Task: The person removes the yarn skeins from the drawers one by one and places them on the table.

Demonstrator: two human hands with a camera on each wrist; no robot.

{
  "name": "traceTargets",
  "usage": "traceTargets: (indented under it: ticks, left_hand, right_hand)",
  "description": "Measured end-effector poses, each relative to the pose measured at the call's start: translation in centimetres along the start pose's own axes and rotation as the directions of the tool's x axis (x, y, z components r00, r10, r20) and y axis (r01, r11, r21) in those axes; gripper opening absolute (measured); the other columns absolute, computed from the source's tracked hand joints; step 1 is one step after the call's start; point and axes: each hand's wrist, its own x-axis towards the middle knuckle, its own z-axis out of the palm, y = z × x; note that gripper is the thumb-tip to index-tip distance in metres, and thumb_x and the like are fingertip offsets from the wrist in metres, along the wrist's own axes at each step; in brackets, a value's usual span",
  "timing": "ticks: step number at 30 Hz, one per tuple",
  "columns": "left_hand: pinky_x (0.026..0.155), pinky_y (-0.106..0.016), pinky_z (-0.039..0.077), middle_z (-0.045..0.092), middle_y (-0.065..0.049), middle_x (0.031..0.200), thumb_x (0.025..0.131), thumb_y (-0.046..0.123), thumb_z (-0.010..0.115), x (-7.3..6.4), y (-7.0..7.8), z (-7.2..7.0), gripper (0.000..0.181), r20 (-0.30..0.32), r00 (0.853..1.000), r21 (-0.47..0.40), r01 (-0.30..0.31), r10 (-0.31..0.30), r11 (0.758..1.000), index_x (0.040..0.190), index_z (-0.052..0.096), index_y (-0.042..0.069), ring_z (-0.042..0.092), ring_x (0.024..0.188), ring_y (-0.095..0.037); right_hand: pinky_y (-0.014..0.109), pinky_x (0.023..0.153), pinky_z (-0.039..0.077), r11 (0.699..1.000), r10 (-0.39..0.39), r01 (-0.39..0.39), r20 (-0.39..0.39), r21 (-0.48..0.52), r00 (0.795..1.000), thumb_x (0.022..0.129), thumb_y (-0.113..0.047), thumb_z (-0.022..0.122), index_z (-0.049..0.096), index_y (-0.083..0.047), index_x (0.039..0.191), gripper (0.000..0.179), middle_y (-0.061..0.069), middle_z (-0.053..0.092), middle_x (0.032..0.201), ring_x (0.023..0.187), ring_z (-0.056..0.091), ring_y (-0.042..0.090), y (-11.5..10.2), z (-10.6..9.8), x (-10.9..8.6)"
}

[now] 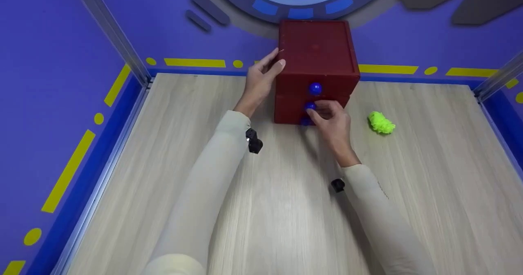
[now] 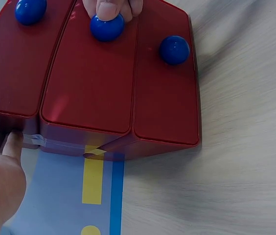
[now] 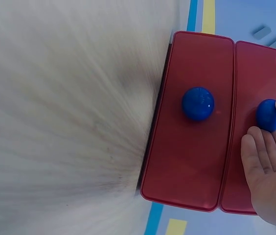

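Note:
A dark red chest of three stacked drawers (image 1: 318,48) stands at the back of the table, each drawer front bearing a round blue knob. My right hand (image 1: 337,124) pinches the middle knob (image 2: 107,30) between thumb and fingertips. The top knob (image 1: 315,88) and the bottom knob (image 3: 197,104) are untouched. On the chest's left side, near the top, my left hand (image 1: 259,81) rests with its fingers fairly straight and the thumb by the upper edge. In the left wrist view, part of that hand is cut off by the frame's left edge.
A bright yellow-green crumpled or fluffy piece (image 1: 381,123) lies on the wooden table (image 1: 261,226), right of the chest. Blue walls (image 1: 49,103) with yellow markings and metal corner posts enclose the table. The back wall rises right behind the chest.

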Motion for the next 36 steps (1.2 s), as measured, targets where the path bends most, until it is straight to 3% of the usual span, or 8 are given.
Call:
traceTargets:
  ticks: [18, 27, 36]
  left_hand:
    - [0.111, -0.016, 0.04, 0.049, -0.003, 0.162, 0.107, 0.025, 0.069, -0.14, -0.03, 0.13, 0.054, -0.019, 1.0, 0.015, 0.009, -0.009, 1.0, 0.157, 0.054, 0.012, 0.045, 0.145, -0.005]
    - [0.111, -0.017, 0.04, 0.046, -0.005, 0.164, 0.107, 0.019, 0.068, -0.16, -0.02, 0.32, 0.053, -0.012, 1.0, -0.083, 0.017, -0.018, 0.996, 0.157, 0.053, 0.009, 0.043, 0.147, -0.007]
    - [0.111, -0.016, 0.04, 0.048, -0.003, 0.163, 0.106, 0.022, 0.069, 0.03, 0.08, 0.22, 0.054, -0.015, 1.0, -0.048, 0.017, -0.018, 0.999, 0.156, 0.054, 0.01, 0.044, 0.146, -0.005]
  right_hand:
    - [0.021, 0.083, 0.055, 1.0, 0.004, -0.005, -0.011, -0.02, 1.0, 0.094, -0.019, 0.086, 0.074, -0.003, 0.116, 0.03, 0.007, 0.07, 0.11, 0.096, 0.068, 0.016, -0.12, 0.26, -0.42]
    - [0.02, 0.082, 0.056, 1.0, -0.022, 0.022, -0.02, -0.001, 1.0, 0.093, -0.015, 0.086, 0.074, 0.0, 0.113, 0.028, 0.009, 0.07, 0.106, 0.092, 0.07, 0.016, 0.12, 0.39, -0.24]
    - [0.022, 0.083, 0.057, 0.999, -0.043, 0.043, -0.024, -0.005, 0.999, 0.093, -0.016, 0.085, 0.074, 0.001, 0.113, 0.028, 0.01, 0.069, 0.107, 0.094, 0.07, 0.018, -0.03, 0.43, -0.27]
